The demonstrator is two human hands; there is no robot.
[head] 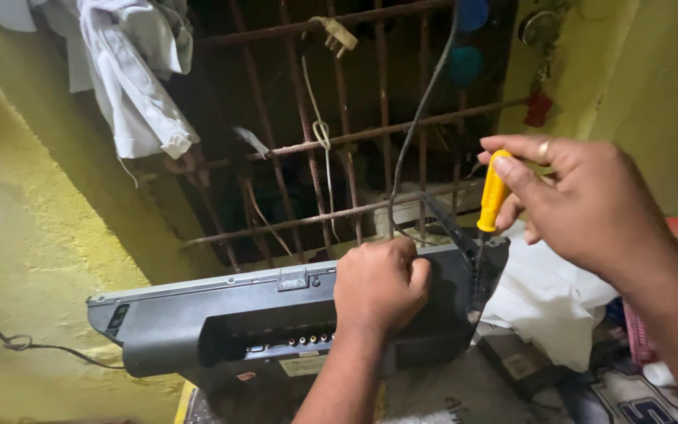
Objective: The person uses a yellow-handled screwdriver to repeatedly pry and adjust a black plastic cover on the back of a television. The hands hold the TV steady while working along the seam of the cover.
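Hands work on the back of a grey television set (198, 322) that stands upright, its rear panel facing the camera. The left hand (378, 286) is closed in a fist, knuckles pressed against the right part of the panel; whether it grips anything cannot be told. The right hand (582, 200) pinches the yellow handle of a screwdriver (492, 196) between thumb and fingers, the dark shaft pointing down to the set's right edge. A ring shows on one finger. A row of small coloured sockets (300, 341) sits low on the panel, just left of the left wrist. A dark cable (417, 118) rises from behind the set towards the top. Far behind stand rusty window bars (339, 137), with a white cloth (135, 78) hanging at the upper left. Yellow wall (33, 259) fills the left side. White wrapping (547, 302) lies to the right of the set.
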